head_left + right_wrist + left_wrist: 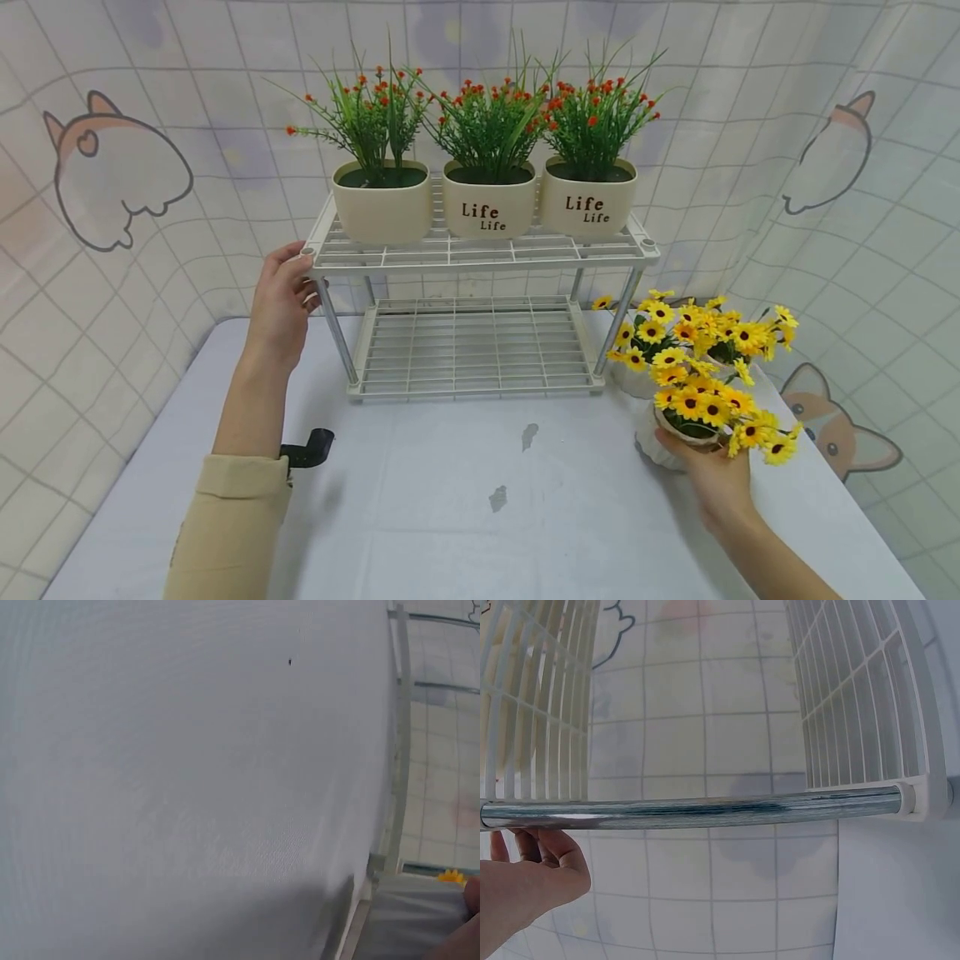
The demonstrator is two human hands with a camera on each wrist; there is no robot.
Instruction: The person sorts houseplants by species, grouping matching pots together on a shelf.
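Holding potted flowers (701,406) at the frame's lower right, the right hand (720,483) has its fingers clamped round them; the left hand (279,296) grips the rack (487,266), left of centre. Likely the picking-up step; next seems to call for a steady carry to the lower shelf (480,390).

The head view is bright, with soft shadows on the tabletop (442,492) near seven and four o'clock. In the left wrist view, the metal post (705,814) shines and looks bent. The right wrist view is dimmer and fuzzy, with a dark shadow near six o'clock.
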